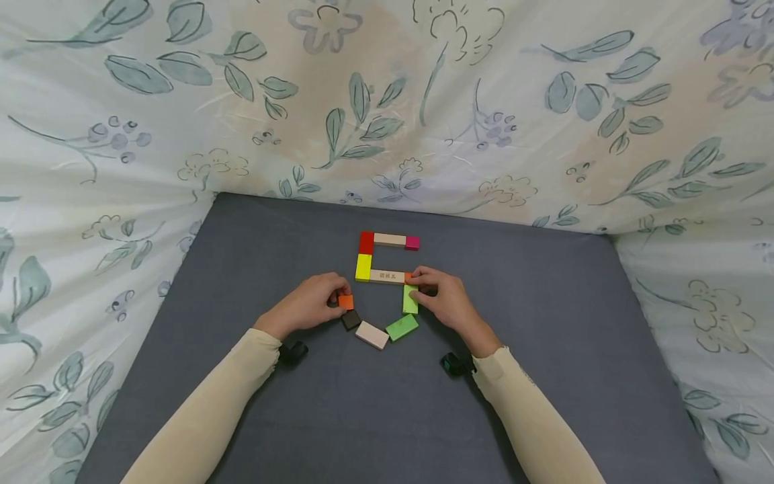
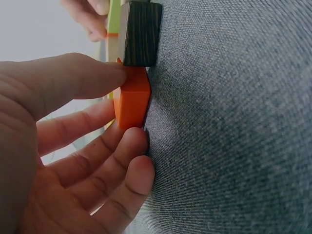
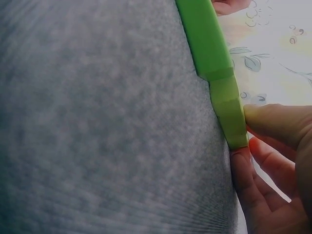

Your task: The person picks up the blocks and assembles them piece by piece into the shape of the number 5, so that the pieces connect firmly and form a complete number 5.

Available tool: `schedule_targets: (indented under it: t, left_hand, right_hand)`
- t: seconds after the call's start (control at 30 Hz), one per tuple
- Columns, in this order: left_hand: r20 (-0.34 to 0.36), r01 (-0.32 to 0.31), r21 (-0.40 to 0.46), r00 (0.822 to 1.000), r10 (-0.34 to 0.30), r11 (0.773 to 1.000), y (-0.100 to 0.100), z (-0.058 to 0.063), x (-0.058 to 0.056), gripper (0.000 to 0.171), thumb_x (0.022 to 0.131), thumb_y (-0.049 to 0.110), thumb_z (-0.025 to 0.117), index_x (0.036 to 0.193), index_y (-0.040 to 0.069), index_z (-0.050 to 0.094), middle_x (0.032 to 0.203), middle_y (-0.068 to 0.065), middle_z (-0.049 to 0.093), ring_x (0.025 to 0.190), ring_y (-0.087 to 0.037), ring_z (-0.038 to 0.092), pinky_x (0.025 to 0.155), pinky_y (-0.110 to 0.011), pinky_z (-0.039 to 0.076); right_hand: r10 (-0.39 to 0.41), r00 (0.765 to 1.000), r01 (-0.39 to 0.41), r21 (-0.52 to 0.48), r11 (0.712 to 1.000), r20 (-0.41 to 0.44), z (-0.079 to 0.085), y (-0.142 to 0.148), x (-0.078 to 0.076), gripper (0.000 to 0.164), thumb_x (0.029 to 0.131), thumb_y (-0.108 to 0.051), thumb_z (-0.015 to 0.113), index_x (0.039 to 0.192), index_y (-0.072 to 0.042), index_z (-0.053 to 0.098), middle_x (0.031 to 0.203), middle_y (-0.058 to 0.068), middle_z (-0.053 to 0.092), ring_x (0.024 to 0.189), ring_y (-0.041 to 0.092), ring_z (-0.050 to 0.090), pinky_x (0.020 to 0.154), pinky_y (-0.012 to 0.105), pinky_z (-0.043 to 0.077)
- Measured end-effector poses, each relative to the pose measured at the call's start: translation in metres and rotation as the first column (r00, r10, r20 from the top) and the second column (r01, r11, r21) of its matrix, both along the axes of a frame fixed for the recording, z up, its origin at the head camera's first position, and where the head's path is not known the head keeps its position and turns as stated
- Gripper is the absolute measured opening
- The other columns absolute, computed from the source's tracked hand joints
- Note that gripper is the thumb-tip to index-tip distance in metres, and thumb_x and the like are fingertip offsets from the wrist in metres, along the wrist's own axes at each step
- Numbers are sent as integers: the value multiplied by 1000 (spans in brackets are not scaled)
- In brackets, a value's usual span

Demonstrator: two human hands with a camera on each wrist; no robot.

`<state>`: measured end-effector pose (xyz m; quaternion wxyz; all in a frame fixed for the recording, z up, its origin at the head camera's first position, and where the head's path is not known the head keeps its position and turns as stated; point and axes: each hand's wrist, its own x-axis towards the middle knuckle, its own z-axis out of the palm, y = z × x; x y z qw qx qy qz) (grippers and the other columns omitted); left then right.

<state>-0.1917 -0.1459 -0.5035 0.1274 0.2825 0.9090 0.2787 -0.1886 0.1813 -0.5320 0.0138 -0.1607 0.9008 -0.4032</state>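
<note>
In the head view my left hand (image 1: 307,306) pinches an orange block (image 1: 345,302) between thumb and fingers. Its corner meets a dark brown block (image 1: 351,320), which also shows right beside it in the left wrist view. My right hand (image 1: 446,300) holds a light green block (image 1: 410,300), thumb on its side and fingers at its far end, by a second orange block (image 1: 408,277) that they partly cover. A green block (image 1: 402,327) and a pale block (image 1: 371,335) curve from there round to the dark one. All lie flat on the cloth.
Beyond the hands, a printed wooden block (image 1: 385,276), a yellow block (image 1: 363,267), a red block (image 1: 366,243), a plain wooden block (image 1: 390,239) and a magenta block (image 1: 412,243) continue the line. Grey cloth (image 1: 375,417) covers the table; a floral curtain (image 1: 375,101) hangs behind.
</note>
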Motion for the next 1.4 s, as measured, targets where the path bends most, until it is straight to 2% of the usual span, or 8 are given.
schedule_targets:
  t: [0.3, 0.5, 0.7, 0.83, 1.1, 1.4]
  left_hand:
    - [-7, -6, -2, 1000, 6, 1000, 0, 1, 2, 22, 97, 8, 81, 118, 8, 74, 105, -1, 65, 88, -19, 58, 82, -38, 54]
    - [-8, -4, 17, 1000, 4, 1000, -1, -2, 0, 22, 97, 9, 81, 118, 8, 74, 105, -1, 65, 88, -18, 59, 82, -38, 54]
    - [4, -61, 71, 998, 61, 996, -10, -5, -3, 30, 99, 17, 83, 126, 7, 72, 107, -3, 66, 89, -17, 60, 83, -38, 54]
    - [-5, -66, 88, 998, 66, 994, -12, -3, -3, 30, 101, 16, 81, 127, 5, 71, 106, -4, 66, 88, -18, 60, 82, -39, 54]
    - [-17, -66, 58, 998, 67, 996, -9, -7, -2, 31, 102, 16, 80, 129, 6, 71, 106, -5, 64, 86, -16, 58, 81, -38, 52]
    - [-31, -66, 53, 997, 68, 996, -9, -10, -2, 32, 102, 18, 80, 130, 6, 70, 108, -4, 64, 88, -16, 57, 82, -39, 53]
  right_hand:
    - [2, 1000, -2, -3, 1000, -1, -2, 0, 0, 30, 97, -8, 84, 127, -11, 83, 135, 0, 69, 102, 17, 70, 89, 41, 59]
    - [13, 1000, -13, 10, 1000, -10, -1, 0, -1, 29, 98, -8, 83, 127, -11, 82, 136, 1, 69, 101, 17, 69, 88, 40, 59]
    - [26, 1000, -26, 0, 1000, -6, -1, 0, -5, 29, 98, -8, 82, 127, -11, 82, 135, 1, 69, 101, 18, 69, 89, 41, 59]
    - [24, 1000, -24, -19, 1000, -14, -3, 3, -7, 29, 97, -7, 83, 126, -9, 82, 135, 3, 69, 102, 20, 70, 90, 42, 59]
    - [18, 1000, -18, -34, 999, -22, -6, 5, -8, 34, 96, -7, 85, 130, -8, 79, 136, 7, 69, 101, 21, 70, 88, 43, 59]
    - [14, 999, -17, -70, 997, -42, -8, 9, -8, 33, 96, -7, 84, 129, -12, 80, 133, 3, 70, 100, 19, 68, 88, 42, 59]
